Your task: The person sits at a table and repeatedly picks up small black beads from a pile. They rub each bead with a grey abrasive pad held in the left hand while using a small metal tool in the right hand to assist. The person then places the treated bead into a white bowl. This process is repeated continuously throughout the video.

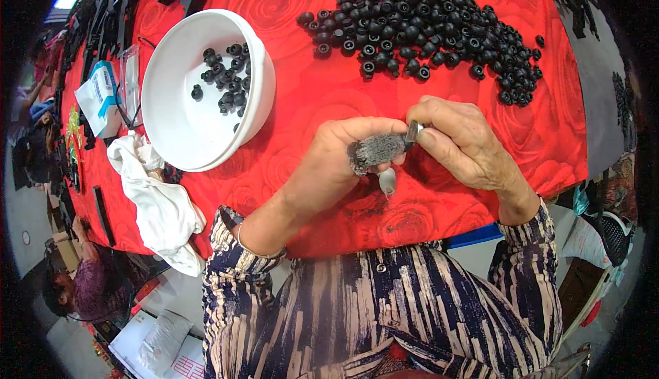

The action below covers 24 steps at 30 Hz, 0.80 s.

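Observation:
My left hand is closed in front of me, with a grey, fuzzy, worn covering that looks wrapped around a finger. Its fingertips meet those of my right hand over a small black part, mostly hidden. My right hand pinches a small shiny metal blade-like piece against that part. Below the fingers, a pale spoon-shaped piece shows; what it belongs to is unclear. Dark crumbs dot the red cloth under my hands. Many small black round plastic parts with open ends lie heaped beyond my hands.
A white basin at left holds several of the same black parts. Beside it are a white cloth, a white-and-blue packet and a clear plastic case. Long black strips line the far left edge. Another person sits at lower left.

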Available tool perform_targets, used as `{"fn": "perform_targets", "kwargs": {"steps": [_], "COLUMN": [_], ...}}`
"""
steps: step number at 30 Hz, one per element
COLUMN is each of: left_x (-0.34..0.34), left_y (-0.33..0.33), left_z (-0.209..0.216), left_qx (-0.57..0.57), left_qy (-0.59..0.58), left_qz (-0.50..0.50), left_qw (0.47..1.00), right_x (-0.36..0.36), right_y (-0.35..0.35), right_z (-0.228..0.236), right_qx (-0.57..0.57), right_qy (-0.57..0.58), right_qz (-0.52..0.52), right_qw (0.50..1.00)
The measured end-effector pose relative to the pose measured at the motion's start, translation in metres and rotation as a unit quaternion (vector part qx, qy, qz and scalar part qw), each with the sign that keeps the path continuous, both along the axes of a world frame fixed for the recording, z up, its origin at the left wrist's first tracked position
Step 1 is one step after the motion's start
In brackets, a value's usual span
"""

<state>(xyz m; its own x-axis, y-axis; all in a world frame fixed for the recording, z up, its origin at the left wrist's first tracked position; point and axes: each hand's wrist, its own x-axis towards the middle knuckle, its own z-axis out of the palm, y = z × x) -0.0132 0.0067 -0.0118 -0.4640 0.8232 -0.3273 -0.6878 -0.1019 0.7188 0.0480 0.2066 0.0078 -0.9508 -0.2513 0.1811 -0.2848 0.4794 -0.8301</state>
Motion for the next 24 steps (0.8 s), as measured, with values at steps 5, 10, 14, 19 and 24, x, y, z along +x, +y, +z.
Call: {"fn": "perform_targets", "kwargs": {"steps": [5, 10, 14, 19, 24], "left_x": [-0.005, -0.009, -0.005, -0.004, -0.003], "left_y": [0.004, -0.001, 0.003, 0.005, 0.006], "left_z": [-0.012, -0.015, -0.012, -0.008, -0.004], "left_qx": [0.09, 0.087, 0.077, 0.059, 0.056], "left_qy": [-0.027, -0.043, -0.009, 0.012, -0.001], "left_qz": [0.047, 0.041, 0.035, 0.023, 0.021], "left_qw": [0.994, 0.994, 0.996, 0.998, 0.998], "right_x": [0.003, 0.003, 0.003, 0.003, 0.004], "right_y": [-0.007, -0.003, -0.005, -0.005, -0.005], "right_z": [0.005, 0.0, -0.001, -0.004, 0.0], "right_qx": [-0.004, -0.094, -0.064, -0.065, -0.05], "right_qy": [0.026, 0.018, -0.004, 0.002, -0.008], "right_qz": [0.026, -0.061, -0.071, -0.08, -0.078], "right_qw": [0.999, 0.994, 0.995, 0.995, 0.996]}}
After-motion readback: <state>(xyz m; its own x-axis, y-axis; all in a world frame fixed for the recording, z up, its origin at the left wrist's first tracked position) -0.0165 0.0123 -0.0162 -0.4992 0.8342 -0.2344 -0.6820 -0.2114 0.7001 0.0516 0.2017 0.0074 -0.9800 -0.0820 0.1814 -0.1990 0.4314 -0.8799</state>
